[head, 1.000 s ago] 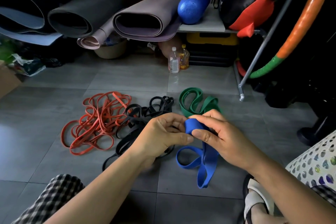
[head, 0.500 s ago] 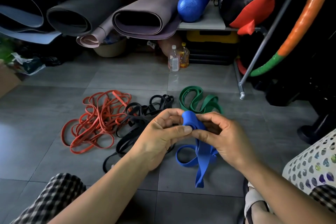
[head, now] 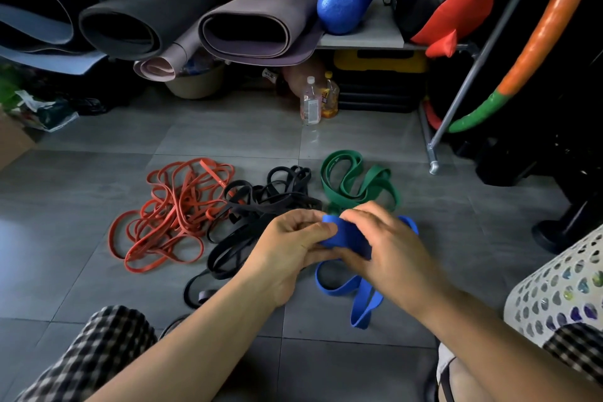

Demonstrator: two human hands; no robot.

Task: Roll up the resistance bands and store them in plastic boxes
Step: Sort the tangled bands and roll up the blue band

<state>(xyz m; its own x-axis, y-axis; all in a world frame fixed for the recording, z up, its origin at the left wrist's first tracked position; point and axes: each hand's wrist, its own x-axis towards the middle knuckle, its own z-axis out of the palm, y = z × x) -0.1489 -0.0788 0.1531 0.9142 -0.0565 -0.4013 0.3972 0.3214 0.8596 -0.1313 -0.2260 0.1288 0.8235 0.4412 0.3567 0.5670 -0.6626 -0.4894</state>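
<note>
Both hands hold a blue resistance band (head: 346,235) above the grey floor, its upper part wound into a small roll. My left hand (head: 293,245) pinches the roll's left side; my right hand (head: 388,245) curls over its right side. The band's loose tail (head: 362,300) hangs down to the tiles. On the floor beyond lie a tangle of red bands (head: 173,212), a pile of black bands (head: 257,215) and a green band (head: 355,183).
A white perforated plastic basket (head: 561,287) stands at the right edge. Rolled mats (head: 261,23) and a blue foam roller (head: 346,0) lie on a low shelf behind. Two bottles (head: 318,101) stand on the floor; a metal rack leg (head: 434,166) is at right.
The roll has grown as the hands turned it, and the hanging tail is shorter. My right hand has moved over the roll's top and right side.
</note>
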